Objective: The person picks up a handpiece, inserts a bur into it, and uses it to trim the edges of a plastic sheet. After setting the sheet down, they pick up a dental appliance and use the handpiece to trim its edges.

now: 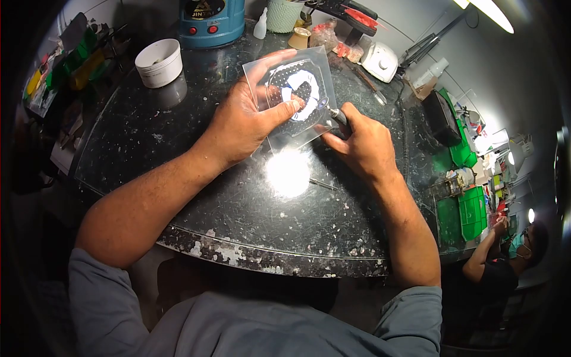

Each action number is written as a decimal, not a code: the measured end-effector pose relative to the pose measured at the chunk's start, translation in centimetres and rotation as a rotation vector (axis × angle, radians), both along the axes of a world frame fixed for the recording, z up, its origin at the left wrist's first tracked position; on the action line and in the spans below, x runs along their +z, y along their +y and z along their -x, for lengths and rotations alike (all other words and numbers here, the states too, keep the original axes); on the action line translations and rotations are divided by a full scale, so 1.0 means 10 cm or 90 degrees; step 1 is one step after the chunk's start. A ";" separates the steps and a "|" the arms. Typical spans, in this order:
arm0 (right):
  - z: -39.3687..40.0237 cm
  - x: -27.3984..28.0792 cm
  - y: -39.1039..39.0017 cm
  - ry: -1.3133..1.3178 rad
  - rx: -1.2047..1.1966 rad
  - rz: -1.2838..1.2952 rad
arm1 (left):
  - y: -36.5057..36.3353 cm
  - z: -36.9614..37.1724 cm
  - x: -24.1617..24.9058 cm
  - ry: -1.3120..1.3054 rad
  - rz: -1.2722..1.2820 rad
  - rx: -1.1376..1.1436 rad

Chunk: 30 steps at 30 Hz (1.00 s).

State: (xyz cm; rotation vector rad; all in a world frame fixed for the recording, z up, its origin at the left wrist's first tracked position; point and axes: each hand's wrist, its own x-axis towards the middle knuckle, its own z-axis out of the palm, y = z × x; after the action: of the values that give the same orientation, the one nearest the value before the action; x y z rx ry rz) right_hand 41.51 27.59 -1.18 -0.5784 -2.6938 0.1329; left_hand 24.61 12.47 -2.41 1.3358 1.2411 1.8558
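Hands: 2, on 1 plastic sheet, 1 tool.

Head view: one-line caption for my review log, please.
Left hand holds a clear plastic sheet; right hand applies a handheld tool.

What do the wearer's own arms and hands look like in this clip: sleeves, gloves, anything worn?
Both hands, left hand and right hand, are bare, with no gloves. Forearms are uncovered. Short grey-blue sleeves end near the elbows. No watch, rings or wristbands are visible.

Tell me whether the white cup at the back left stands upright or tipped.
Upright: the white cup stands on the dark table with its round open rim facing up. Its contents cannot be told.
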 end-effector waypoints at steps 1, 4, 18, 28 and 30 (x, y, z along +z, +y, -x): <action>0.00 0.00 0.00 0.002 -0.001 -0.003 | 0.01 0.00 -0.01 0.000 0.000 0.000; 0.00 0.00 0.01 -0.005 -0.002 0.005 | 0.02 0.00 -0.03 -0.005 -0.037 0.006; 0.00 -0.01 0.02 -0.005 0.009 -0.003 | 0.03 -0.02 -0.04 0.008 -0.038 0.020; 0.00 -0.04 0.02 0.010 0.015 -0.021 | 0.03 0.01 -0.09 -0.023 -0.005 0.012; 0.01 -0.03 0.01 0.012 0.011 -0.019 | 0.04 0.01 -0.10 -0.013 -0.032 0.019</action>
State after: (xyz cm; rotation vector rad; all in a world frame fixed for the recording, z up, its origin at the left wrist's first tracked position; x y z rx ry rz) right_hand 41.44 27.66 -1.51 -0.5422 -2.6781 0.1032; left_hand 24.47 12.86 -3.40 1.3288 1.2174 1.9280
